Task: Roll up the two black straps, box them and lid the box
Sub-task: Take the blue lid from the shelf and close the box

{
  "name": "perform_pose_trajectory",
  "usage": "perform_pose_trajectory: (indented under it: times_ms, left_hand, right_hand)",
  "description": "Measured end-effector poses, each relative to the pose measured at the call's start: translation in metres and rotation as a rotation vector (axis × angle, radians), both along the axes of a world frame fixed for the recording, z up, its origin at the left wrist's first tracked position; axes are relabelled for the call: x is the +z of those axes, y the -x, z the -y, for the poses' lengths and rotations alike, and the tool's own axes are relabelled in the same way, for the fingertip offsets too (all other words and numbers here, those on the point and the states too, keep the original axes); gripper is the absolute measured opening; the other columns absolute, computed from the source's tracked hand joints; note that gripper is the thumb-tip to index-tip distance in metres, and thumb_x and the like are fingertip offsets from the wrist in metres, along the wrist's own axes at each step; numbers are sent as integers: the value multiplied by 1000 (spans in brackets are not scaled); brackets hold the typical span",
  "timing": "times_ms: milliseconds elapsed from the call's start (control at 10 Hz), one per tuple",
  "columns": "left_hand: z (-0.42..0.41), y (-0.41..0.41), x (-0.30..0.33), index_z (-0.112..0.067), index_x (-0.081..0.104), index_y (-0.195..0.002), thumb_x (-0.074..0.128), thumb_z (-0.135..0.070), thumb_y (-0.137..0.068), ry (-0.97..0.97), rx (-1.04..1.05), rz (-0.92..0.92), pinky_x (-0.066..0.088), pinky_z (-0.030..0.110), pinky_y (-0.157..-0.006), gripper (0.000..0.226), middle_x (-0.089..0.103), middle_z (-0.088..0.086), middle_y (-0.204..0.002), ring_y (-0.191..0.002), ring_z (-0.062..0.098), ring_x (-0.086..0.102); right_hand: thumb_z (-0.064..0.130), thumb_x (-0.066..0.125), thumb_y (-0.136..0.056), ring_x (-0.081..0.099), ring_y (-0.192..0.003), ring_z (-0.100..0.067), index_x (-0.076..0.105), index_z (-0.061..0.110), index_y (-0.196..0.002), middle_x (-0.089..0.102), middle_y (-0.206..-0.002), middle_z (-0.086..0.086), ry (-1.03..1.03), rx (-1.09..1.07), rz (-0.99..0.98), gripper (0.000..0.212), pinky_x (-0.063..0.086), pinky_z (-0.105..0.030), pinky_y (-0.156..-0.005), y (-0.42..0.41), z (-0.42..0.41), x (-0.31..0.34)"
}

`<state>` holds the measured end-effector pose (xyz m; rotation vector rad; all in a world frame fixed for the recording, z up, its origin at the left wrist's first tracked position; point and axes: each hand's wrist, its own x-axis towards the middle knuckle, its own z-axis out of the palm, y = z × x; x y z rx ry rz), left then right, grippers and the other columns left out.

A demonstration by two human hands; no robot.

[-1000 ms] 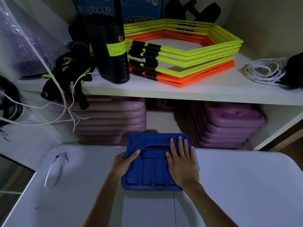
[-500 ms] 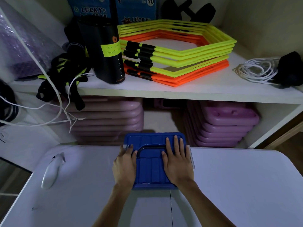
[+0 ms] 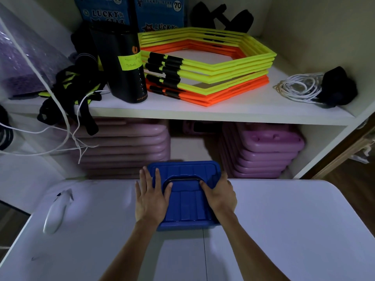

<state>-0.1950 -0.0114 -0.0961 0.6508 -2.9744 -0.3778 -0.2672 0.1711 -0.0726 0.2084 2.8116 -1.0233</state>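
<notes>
A blue box with its ribbed blue lid on top sits at the far edge of the white table. The lid has a dark handle recess in its middle. My left hand lies flat on the lid's left part, fingers stretched out and apart. My right hand is at the lid's right side, thumb on top near the handle and fingers curled over the right edge. The lid hides the inside of the box. No black strap lies on the table.
A white handheld device lies on the table at the left. Behind the box, a shelf carries stacked yellow and orange hexagon rings, a black cylinder, tangled black-and-yellow straps and a white cord. Purple step blocks fill the space below.
My left hand has moved from the lid's left edge to lie flat on top. My right hand has slid from flat on the lid to its right edge.
</notes>
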Motion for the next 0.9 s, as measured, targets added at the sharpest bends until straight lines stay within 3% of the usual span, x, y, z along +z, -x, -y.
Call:
perform_pose_trajectory:
  times_ms: [100, 300, 400, 500, 600, 700, 800, 900]
  left_hand:
    - [0, 0, 0, -16, -6, -152, -12, -65, -82, 4, -1, 5, -4, 42, -120, 85, -15, 18, -159, -147, 29, -19]
    - [-2, 3, -1, -15, 0, -153, -11, -62, -84, 4, -30, -20, 0, 42, -120, 84, -10, 19, -160, -148, 31, -13]
    - [-1, 1, -1, -15, 2, -152, -12, -62, -83, 5, -25, -25, 3, 42, -121, 85, -7, 19, -160, -148, 31, -11]
    - [-1, 1, -1, -15, 3, -153, -12, -61, -84, -7, -23, -26, 3, 43, -121, 85, -6, 19, -160, -148, 31, -10]
    - [0, 3, -1, -14, 15, -152, 2, -56, -94, 61, -61, -45, 10, 48, -120, 74, 5, 21, -159, -148, 35, 1]
    - [0, 3, -5, -16, 15, -152, 9, -54, -98, 94, -120, -92, 12, 49, -119, 67, 6, 18, -159, -147, 35, 6]
    - [8, 11, -2, -22, 9, -152, -19, -64, -85, 43, -219, -27, 2, 45, -119, 84, -1, 9, -160, -148, 26, -5]
    - [8, 5, -2, -22, 5, -152, -30, -68, -74, -10, -248, -40, -3, 44, -118, 97, -5, 6, -161, -144, 22, -16]
  right_hand:
    - [55, 64, -86, 61, -107, -34, 29, 13, -143, 59, -124, -15, -80, 8, -60, 79, 52, -40, -79, -3, 5, 5]
    - [38, 53, -98, 60, -109, -34, 25, 11, -148, 48, -134, -25, -353, 146, -130, 64, 55, -41, -82, -4, 18, 6]
    - [33, 43, -103, 38, -136, -40, 12, 15, -155, 22, -154, -31, -373, 239, -163, 63, 47, -46, -101, -8, 17, -5]
    - [33, 32, -104, 18, -146, -40, 17, 15, -155, 12, -159, -26, -365, 331, -326, 56, 31, -52, -114, -8, 12, -12]
    - [53, 8, -99, 5, -149, -36, 21, 17, -154, 7, -161, -20, -319, 424, -397, 67, 9, -48, -119, 5, 14, -12]
    - [62, -11, -91, -8, -149, -34, 5, 23, -156, -4, -163, -13, -370, 524, -381, 77, -3, -45, -119, 7, 15, -17]
    - [66, -33, -73, -19, -147, -32, -13, 30, -153, -13, -163, -6, -478, 610, -281, 90, -15, -45, -118, 12, 18, -22]
    - [70, -35, -67, -21, -147, -32, -18, 31, -151, -16, -163, -6, -469, 607, -224, 94, -15, -45, -117, 5, 17, -20]
